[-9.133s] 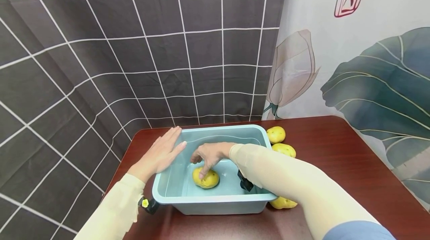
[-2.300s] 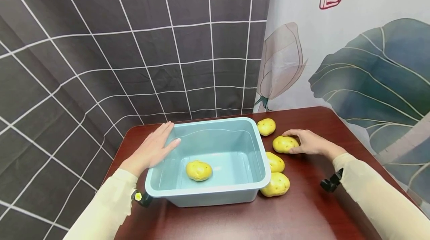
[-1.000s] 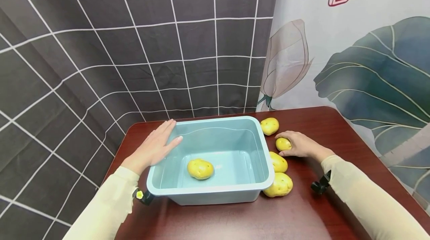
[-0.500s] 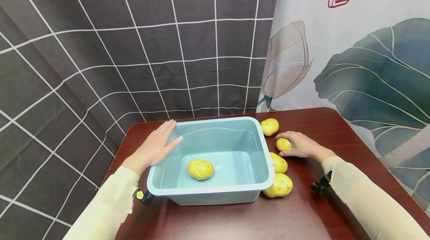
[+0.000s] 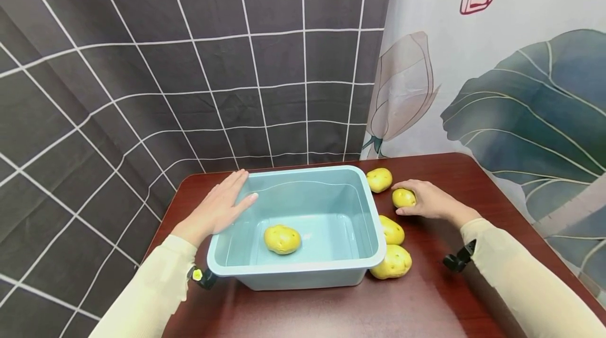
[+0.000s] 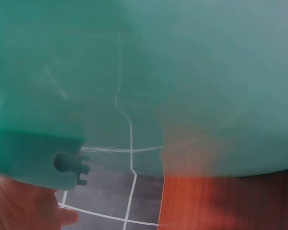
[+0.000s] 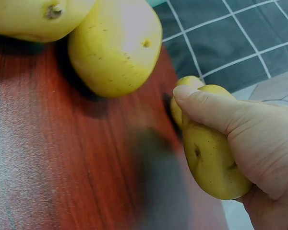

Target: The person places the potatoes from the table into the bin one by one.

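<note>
Beside the pale-blue rectangular plastic bin (image 5: 303,279), the right hand (image 5: 431,201) is gripping an oval yellow potato (image 5: 404,197), now shifting it slightly outward, seemingly secure; the left hand (image 5: 214,212) is resting outstretched along the bin's left side. Another yellow potato (image 5: 282,239) is lying inside.

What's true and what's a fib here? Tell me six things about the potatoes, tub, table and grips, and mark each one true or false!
1. One potato lies inside the tub. True.
2. Every potato is in the tub. False: four are outside it.
3. The right grip holds another potato. True.
4. The tub is upside down. False: its open side faces up.
5. The left grip lies over the tub's left edge. True.
6. The table is green. False: the table is reddish brown.
</note>
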{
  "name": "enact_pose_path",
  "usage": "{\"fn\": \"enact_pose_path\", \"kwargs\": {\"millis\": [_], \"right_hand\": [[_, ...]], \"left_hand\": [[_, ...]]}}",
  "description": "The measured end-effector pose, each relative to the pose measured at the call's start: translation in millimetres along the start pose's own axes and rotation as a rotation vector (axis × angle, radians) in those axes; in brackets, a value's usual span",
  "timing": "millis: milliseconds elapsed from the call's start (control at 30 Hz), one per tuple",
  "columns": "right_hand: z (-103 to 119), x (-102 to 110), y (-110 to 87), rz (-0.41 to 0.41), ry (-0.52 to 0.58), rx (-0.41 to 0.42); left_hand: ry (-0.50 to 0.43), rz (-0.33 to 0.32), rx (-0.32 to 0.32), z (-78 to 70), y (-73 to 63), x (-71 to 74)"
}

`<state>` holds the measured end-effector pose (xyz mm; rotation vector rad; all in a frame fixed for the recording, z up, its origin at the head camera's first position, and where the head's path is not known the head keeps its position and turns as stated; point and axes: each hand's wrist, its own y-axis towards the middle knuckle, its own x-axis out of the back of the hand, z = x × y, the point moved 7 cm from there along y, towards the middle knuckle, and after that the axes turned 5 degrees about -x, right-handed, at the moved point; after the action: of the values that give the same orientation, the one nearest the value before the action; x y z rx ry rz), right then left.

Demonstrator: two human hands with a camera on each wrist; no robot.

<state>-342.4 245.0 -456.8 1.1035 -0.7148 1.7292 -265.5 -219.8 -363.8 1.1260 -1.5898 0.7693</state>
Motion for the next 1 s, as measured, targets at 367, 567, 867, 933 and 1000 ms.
{"fn": "enact_pose_path", "kwargs": {"millis": [367, 567, 867, 933, 1000], "right_hand": [[8.7, 21.6, -2.4, -0.061, 0.04, 0.023], [16.0, 29.5, -2.9, -0.067, 0.056, 0.039], [30.2, 45.0, -5.4, -0.103, 0.069, 0.098], [34.1, 48.6, -6.3, -0.107, 0.064, 0.115], [38.2, 52.3, -7.1, -0.114, 0.058, 0.133]], "left_hand": [[-0.003, 0.001, -0.007, -2.3, -0.9, 1.9], [0.0, -0.005, -0.011, -1.8, -0.6, 1.8], [0.0, -0.003, -0.007, -1.0, -0.9, 1.2], [-0.002, -0.002, -0.004, -1.0, -1.1, 1.2], [-0.004, -0.001, -0.004, -1.2, -1.2, 1.2]]}}
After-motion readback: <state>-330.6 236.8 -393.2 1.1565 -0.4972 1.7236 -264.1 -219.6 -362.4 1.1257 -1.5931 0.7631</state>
